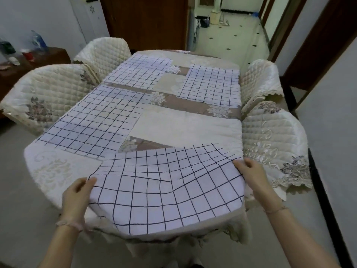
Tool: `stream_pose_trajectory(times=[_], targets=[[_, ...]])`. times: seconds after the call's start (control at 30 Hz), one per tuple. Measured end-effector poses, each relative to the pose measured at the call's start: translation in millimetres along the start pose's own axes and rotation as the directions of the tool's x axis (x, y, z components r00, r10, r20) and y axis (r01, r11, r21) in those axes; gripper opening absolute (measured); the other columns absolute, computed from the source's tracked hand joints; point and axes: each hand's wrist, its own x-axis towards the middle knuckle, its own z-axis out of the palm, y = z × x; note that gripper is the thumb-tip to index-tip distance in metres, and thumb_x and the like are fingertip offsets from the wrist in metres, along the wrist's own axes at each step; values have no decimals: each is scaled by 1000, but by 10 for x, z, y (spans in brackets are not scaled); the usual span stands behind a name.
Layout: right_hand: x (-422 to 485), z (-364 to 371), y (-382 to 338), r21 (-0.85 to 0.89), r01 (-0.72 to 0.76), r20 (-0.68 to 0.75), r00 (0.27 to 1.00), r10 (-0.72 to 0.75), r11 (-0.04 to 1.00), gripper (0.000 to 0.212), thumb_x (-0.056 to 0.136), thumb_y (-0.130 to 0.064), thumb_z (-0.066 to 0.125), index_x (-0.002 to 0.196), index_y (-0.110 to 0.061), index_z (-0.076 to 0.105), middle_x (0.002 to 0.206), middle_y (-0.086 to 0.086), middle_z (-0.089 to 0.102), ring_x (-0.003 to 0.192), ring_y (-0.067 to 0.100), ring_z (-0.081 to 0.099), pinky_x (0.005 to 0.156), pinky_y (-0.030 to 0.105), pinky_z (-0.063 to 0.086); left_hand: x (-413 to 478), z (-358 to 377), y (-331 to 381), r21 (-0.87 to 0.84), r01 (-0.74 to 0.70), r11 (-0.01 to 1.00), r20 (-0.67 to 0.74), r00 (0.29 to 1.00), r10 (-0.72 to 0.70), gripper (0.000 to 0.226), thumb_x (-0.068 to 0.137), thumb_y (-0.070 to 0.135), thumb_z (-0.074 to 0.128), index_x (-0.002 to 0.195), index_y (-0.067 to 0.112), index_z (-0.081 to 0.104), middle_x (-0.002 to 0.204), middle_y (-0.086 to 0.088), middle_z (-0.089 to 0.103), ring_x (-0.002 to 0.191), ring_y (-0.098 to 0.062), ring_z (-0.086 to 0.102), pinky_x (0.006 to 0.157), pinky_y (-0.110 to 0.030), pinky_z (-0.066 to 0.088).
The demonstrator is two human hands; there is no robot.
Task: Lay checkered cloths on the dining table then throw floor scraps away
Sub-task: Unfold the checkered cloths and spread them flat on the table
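Observation:
The dining table wears a cream and brown floral cover. Three white cloths with a dark grid lie flat on it: one at mid left, one at far left, one at far right. A further checkered cloth lies at the near end, rumpled and overhanging the table's front edge. My left hand pinches its left edge. My right hand pinches its right edge near the table's right side.
Quilted cream chairs stand on the left and on the right. A dark side cabinet with bottles is at far left. A wooden door and a tiled hallway lie beyond.

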Motion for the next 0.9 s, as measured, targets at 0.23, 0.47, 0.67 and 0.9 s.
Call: stream_pose_trajectory(times=[0.23,0.47,0.67,0.9], targets=[[-308,-810,-165,62,71,-352,935,-45,996,24,85,-20,62,69,-3,61,60,-2,57,53,2,46,48,17,38,23,627,607,-166,-89,982,160,980,116,14,88,29,61,76,21,60,88,-10,55,82,-21,48,62,-32,38],[-673,-1437,66,97,32,-440,898,14,995,19,85,-27,62,68,-28,71,63,-16,70,54,-8,59,52,13,48,-237,1231,840,-134,-181,974,302,929,214,21,89,29,58,75,14,59,84,-9,57,78,-18,51,72,-33,42],[-462,-1901,375,96,-27,-335,940,58,995,24,83,-31,61,85,-8,67,89,19,68,70,15,59,64,32,45,-568,1698,887,-109,-235,966,237,938,255,13,93,16,54,80,14,58,65,16,61,57,16,51,52,5,38],[273,-2490,474,68,47,-112,993,-39,997,15,85,-24,62,78,-14,69,72,3,70,66,12,62,54,21,49,-1208,2185,556,-85,-67,994,43,997,71,15,90,27,57,90,12,62,79,-7,57,73,-18,48,60,-27,42]])
